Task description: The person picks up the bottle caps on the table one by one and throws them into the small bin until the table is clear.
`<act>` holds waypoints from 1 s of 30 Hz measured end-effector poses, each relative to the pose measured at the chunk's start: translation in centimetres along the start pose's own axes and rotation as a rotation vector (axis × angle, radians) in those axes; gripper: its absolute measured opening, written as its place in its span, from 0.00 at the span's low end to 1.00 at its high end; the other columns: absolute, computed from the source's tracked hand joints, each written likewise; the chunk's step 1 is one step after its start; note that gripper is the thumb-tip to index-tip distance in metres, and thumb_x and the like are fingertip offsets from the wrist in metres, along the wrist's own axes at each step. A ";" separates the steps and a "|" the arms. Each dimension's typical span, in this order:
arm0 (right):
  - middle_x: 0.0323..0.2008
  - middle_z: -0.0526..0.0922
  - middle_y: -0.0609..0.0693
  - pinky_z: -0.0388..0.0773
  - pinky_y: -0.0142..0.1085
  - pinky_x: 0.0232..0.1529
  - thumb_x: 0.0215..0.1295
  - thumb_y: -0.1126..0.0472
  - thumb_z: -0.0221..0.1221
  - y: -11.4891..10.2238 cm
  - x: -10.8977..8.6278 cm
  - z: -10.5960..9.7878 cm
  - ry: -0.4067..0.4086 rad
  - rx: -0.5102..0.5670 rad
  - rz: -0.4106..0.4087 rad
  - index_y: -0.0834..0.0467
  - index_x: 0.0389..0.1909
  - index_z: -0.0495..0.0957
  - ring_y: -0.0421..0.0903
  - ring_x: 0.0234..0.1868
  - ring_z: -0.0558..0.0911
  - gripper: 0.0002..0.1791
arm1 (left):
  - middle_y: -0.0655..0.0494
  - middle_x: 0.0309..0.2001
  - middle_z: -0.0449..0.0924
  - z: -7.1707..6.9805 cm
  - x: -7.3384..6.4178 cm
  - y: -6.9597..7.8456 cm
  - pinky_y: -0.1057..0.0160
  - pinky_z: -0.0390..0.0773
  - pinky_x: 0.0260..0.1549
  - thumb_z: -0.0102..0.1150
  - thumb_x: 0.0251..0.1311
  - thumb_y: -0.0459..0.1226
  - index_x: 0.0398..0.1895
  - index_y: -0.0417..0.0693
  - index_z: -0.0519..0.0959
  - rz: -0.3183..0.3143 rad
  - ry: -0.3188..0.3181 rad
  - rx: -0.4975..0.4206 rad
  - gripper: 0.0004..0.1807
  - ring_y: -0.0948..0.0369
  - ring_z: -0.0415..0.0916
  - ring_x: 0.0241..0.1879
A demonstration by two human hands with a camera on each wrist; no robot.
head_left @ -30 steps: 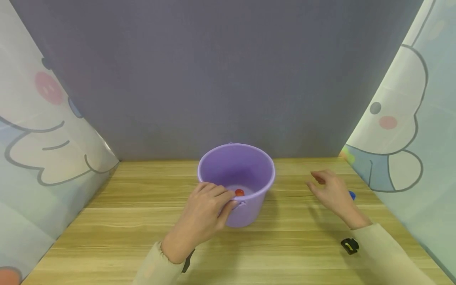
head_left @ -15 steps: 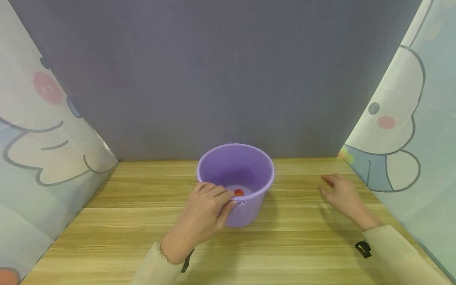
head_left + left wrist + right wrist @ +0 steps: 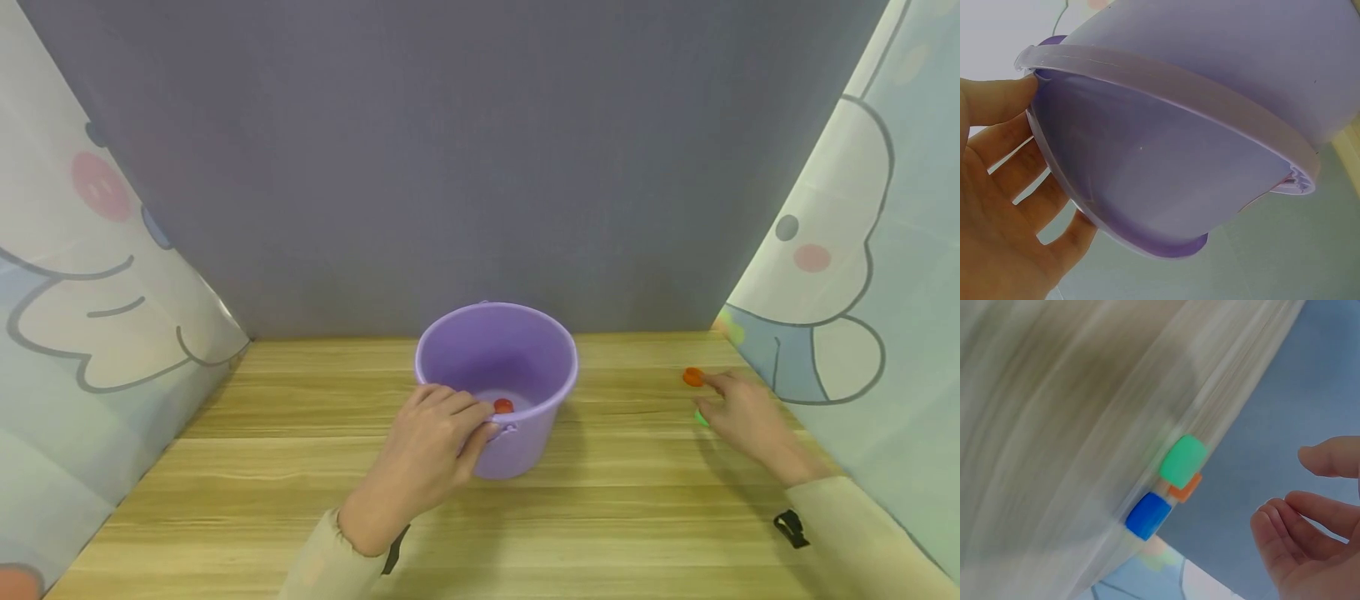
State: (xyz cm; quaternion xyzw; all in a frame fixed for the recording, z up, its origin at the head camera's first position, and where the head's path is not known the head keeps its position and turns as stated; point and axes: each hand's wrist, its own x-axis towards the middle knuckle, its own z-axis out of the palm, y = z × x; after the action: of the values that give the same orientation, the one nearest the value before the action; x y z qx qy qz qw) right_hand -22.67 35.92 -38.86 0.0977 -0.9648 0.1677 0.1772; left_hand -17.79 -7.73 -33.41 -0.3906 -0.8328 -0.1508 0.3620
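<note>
A purple bucket stands upright on the wooden table, a small shiny red thing inside it. My left hand grips its near rim; in the left wrist view the thumb and the fingers lie on opposite sides of the rim wall. Over at the right, my right hand hovers with bent, parted fingers and holds nothing. By its fingertips show an orange round piece and part of a green piece. The right wrist view adds a small blue piece, hidden in the head view.
A grey panel closes off the back of the wooden table. Cartoon-printed cloth hangs along the left side and the right side; my right hand is close to the right one.
My right hand has moved to the right, away from the bucket. The orange and green pieces have come into sight beside it, while the blue one has gone behind it. My left hand stays put.
</note>
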 end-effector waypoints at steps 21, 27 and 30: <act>0.51 0.74 0.83 0.71 0.69 0.51 0.65 0.65 0.60 3.4 -0.5 -0.9 -0.136 0.014 0.102 0.85 0.52 0.72 0.82 0.53 0.72 0.25 | 0.64 0.28 0.79 -0.2 0.0 0.0 0.57 0.77 0.44 0.68 0.62 0.41 0.31 0.54 0.84 -0.008 -0.015 -0.005 0.04 0.60 0.77 0.31; 0.52 0.73 0.83 0.71 0.69 0.52 0.65 0.65 0.61 3.9 -0.5 -1.1 -0.166 0.007 0.111 0.85 0.52 0.72 0.82 0.53 0.72 0.25 | 0.64 0.28 0.80 -0.2 0.0 0.0 0.57 0.77 0.45 0.67 0.64 0.42 0.32 0.54 0.84 -0.011 -0.020 -0.010 0.04 0.60 0.77 0.31; 0.45 0.77 0.81 0.74 0.67 0.47 0.65 0.65 0.62 4.1 -0.4 -1.0 -0.162 0.003 0.107 0.82 0.45 0.76 0.80 0.47 0.76 0.20 | 0.64 0.28 0.80 -0.2 0.0 0.1 0.57 0.77 0.45 0.67 0.64 0.42 0.32 0.54 0.84 -0.016 -0.024 -0.016 0.05 0.60 0.77 0.32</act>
State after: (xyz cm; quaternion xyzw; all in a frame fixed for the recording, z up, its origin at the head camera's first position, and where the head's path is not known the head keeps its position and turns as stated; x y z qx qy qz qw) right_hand -23.00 40.14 -39.34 0.0596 -0.9796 0.1697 0.0893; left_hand -17.65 -7.81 -33.25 -0.3886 -0.8390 -0.1558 0.3476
